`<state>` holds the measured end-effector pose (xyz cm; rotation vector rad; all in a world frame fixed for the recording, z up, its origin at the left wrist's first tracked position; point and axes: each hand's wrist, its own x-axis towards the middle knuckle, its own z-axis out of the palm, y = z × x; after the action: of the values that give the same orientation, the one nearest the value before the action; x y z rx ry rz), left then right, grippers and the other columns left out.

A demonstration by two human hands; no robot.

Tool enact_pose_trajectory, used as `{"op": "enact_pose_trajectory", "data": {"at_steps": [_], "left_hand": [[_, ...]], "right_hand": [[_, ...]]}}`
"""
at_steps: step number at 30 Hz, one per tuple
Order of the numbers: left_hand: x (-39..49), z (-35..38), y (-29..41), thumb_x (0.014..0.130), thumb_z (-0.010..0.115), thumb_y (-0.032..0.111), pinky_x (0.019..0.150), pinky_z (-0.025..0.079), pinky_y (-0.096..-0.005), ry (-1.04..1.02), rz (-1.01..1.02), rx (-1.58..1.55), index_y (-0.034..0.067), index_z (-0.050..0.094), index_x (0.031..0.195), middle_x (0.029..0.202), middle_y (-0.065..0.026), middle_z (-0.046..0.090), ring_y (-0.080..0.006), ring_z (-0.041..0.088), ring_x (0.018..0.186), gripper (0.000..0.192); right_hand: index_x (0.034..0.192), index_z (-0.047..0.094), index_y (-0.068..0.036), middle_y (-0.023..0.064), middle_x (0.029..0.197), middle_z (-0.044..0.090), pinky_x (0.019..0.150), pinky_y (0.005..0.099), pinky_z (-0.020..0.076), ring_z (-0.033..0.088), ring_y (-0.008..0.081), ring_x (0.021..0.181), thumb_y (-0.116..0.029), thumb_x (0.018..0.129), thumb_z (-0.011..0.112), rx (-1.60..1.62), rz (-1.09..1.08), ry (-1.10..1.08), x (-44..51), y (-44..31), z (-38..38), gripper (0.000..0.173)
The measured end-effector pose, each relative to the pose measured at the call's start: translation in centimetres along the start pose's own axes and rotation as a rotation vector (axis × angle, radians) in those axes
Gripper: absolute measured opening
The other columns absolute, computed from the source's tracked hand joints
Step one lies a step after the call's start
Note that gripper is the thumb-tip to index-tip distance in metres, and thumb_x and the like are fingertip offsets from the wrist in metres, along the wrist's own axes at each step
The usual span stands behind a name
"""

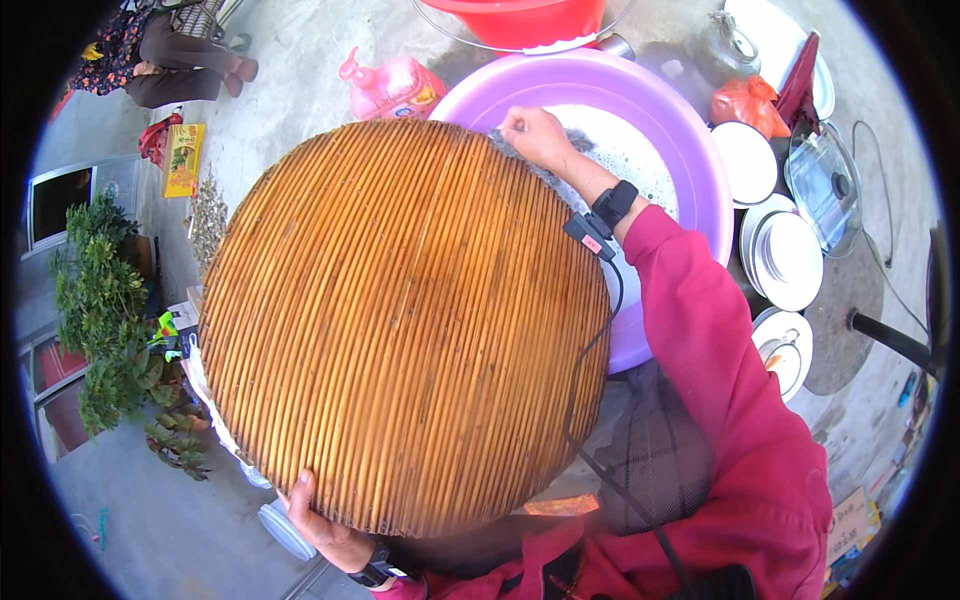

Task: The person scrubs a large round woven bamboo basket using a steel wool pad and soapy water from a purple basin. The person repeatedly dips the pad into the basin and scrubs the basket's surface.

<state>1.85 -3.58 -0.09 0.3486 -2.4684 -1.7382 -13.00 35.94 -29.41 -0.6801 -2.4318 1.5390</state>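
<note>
A large round board of sewn plant stalks, brown and glossy, fills the middle of the view. It is held tilted over the near left side of a purple plastic basin. My left hand grips the board's lower left edge, thumb on the upper face and fingers hidden beneath. At the far right edge, my right hand is closed on a grey fibrous pad, which lies against the rim. White suds with dark specks show inside the basin.
Beyond the basin stand a red bucket and a pink pump bottle. Stacked white dishes, a glass lid and an orange plastic bag sit on the right. A person's legs appear far left, above a leafy plant.
</note>
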Motion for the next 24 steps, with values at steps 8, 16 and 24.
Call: {"op": "enact_pose_trajectory", "data": {"at_steps": [8, 16, 24], "left_hand": [[0.3, -0.8, -0.3, 0.079, 0.057, 0.029, 0.091, 0.043, -0.0341, 0.066, -0.004, 0.048, -0.004, 0.046, 0.13, 0.121, -0.0156, 0.054, -0.0235, 0.055, 0.104, 0.062], [0.5, -0.1, 0.2, 0.077, 0.058, 0.025, 0.096, 0.042, -0.0374, 0.018, -0.116, -0.129, -0.004, 0.038, 0.137, 0.127, -0.0175, 0.052, -0.0271, 0.054, 0.11, 0.069], [-0.4, 1.3, 0.6, 0.08, 0.058, 0.033, 0.092, 0.043, -0.0336, 0.077, -0.052, -0.014, -0.005, 0.046, 0.129, 0.122, -0.0156, 0.053, -0.0227, 0.054, 0.106, 0.062]], "right_hand": [[0.093, 0.06, -0.008, 0.014, 0.097, 0.064, 0.079, 0.0456, 0.0503, 0.063, 0.0348, 0.09, -0.012, 0.083, 0.054, -0.114, -0.401, 0.013, 0.9, -11.0, 4.2, 0.012], [0.082, 0.06, -0.008, 0.0152, 0.084, 0.065, 0.073, 0.0436, 0.048, 0.062, 0.0361, 0.084, -0.017, 0.082, 0.058, -0.08, -0.164, 0.178, 2.8, -3.6, 1.7, 0.009], [0.087, 0.065, -0.007, 0.0136, 0.085, 0.067, 0.078, 0.0367, 0.0494, 0.065, 0.0289, 0.083, -0.014, 0.081, 0.06, -0.023, 0.215, -0.059, -2.9, 5.1, -2.4, 0.011]]}}
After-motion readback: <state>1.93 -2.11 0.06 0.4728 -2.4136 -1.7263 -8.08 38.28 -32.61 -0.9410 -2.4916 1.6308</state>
